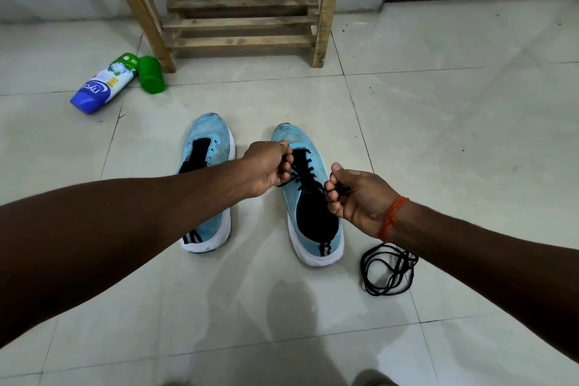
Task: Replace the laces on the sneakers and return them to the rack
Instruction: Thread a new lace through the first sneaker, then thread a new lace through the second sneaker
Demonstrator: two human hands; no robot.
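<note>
- My left hand (pixel 266 166) and right hand (pixel 357 197) each pinch an end of the lace (pixel 305 171) on the right sneaker (pixel 313 219), pulling apart, probably to keep it taut through the eyelets.
- The left sneaker (pixel 213 141) sits laceless beside it on the floor (pixel 438 103).
- A loose lace (pixel 388 269) lies near right, within reach; the rack (pixel 238 22) stands far.

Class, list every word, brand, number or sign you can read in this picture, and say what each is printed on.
"nyc", further letters unclear: upside down on the blue end of the white, blue and green plastic bottle.
Yellow patch on that bottle: print too small to read.
Round green emblem near its green end: blurred.
Light blue sneakers with white soles: no readable text.
</note>
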